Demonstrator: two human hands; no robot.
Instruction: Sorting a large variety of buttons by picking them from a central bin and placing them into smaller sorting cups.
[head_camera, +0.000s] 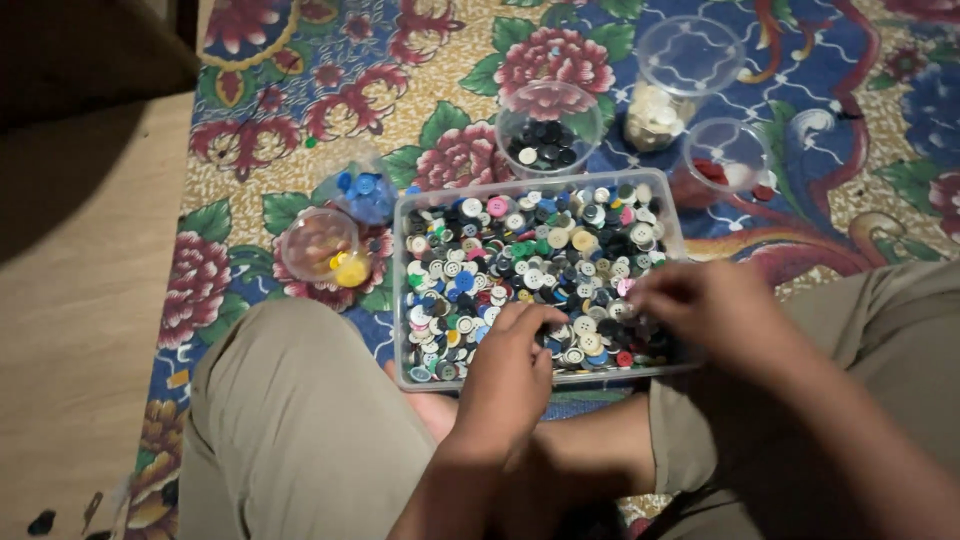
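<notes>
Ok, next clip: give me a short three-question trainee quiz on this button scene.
1. True or false: both hands are in the clear rectangular tray of mixed buttons.
2. Which cup holds the blue buttons? A) the one by the tray's far left corner B) the tilted one at far right C) the one behind the tray's middle
3. Fill in: the tall cup at the back holds ____-coloured buttons.

Key:
1. True: the left hand and right hand both rest their fingers on the buttons at the near edge.
2. A, the blue-button cup; the cup behind the middle holds dark ones.
3. Cream.
</notes>
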